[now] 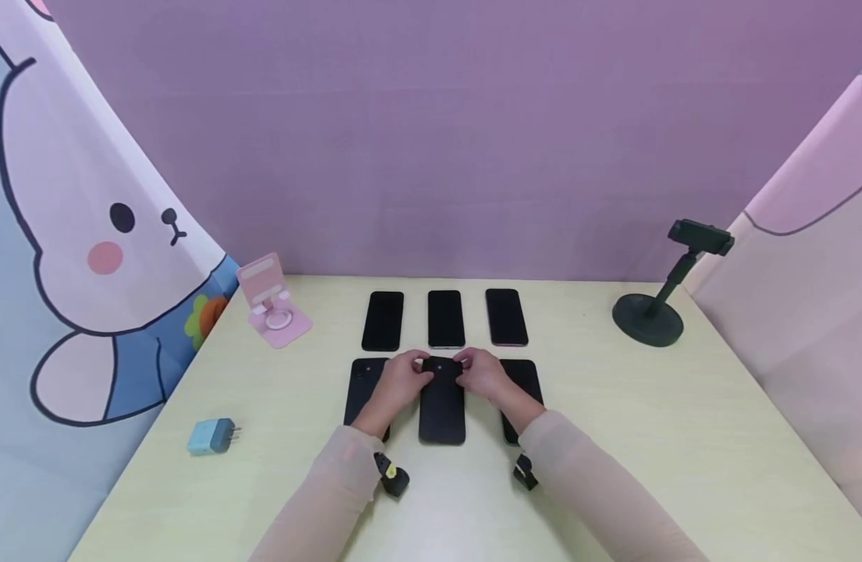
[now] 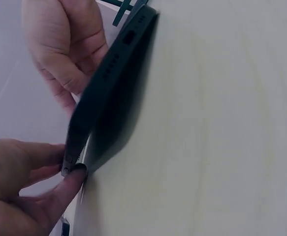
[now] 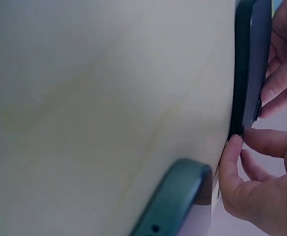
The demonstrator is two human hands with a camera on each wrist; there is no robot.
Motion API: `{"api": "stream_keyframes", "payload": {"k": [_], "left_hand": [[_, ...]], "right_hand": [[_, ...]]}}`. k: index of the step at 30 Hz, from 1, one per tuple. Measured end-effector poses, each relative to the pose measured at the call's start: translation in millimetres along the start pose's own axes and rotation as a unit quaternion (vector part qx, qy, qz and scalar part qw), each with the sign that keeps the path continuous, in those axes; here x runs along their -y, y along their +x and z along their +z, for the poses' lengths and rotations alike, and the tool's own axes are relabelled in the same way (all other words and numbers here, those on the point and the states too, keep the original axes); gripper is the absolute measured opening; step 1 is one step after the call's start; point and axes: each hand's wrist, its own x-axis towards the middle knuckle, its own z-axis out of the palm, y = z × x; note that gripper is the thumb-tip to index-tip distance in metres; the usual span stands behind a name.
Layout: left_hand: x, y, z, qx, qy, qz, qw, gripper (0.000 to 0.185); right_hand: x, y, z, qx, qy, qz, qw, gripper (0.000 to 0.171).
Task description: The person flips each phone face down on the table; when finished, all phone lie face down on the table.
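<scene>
Both hands grip a black phone (image 1: 442, 407) by its far corners, in the middle of the near row. The left hand (image 1: 401, 381) pinches the left corner between thumb and fingers, and the right hand (image 1: 484, 376) pinches the right one. Its dark back with a small camera lens faces up in the head view. In the left wrist view the phone's port edge (image 2: 114, 61) shows, with a dark area beneath it on the pale tabletop. A second phone (image 1: 361, 384), back up, lies partly under the left wrist. Partly behind the right hand is a third phone (image 1: 526, 382).
Three dark phones, left (image 1: 382, 321), middle (image 1: 446, 319) and right (image 1: 506, 317), form the far row. A pink folding stand (image 1: 279, 328) is at the far left, a black round-based stand (image 1: 647, 320) at the far right. A blue plug adapter (image 1: 211, 437) lies near the left edge.
</scene>
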Motion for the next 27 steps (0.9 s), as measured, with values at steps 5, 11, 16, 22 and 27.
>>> {"api": "stream_keyframes", "payload": {"k": [5, 11, 16, 22, 27], "left_hand": [[1.8, 1.6, -0.1, 0.001, 0.001, 0.001, 1.0000, 0.032], [2.4, 1.6, -2.7, 0.009, 0.014, 0.004, 0.9998, 0.029], [3.7, 1.6, -4.3, 0.023, 0.016, 0.002, 0.9996, 0.028], [4.0, 3.0, -5.7, 0.040, 0.020, 0.012, 0.9989, 0.028], [-1.5, 4.7, -5.1, 0.035, 0.041, 0.015, 0.9984, 0.030]], "right_hand": [[1, 2, -2, -0.007, -0.025, 0.004, 1.000, 0.035], [1, 2, -2, -0.003, -0.019, 0.006, 1.000, 0.035], [3, 3, -1, 0.003, -0.026, 0.009, 1.000, 0.033], [1, -1, -5, 0.023, -0.001, 0.010, 1.000, 0.036], [-4, -10, -25, 0.066, 0.093, 0.029, 0.993, 0.040]]}}
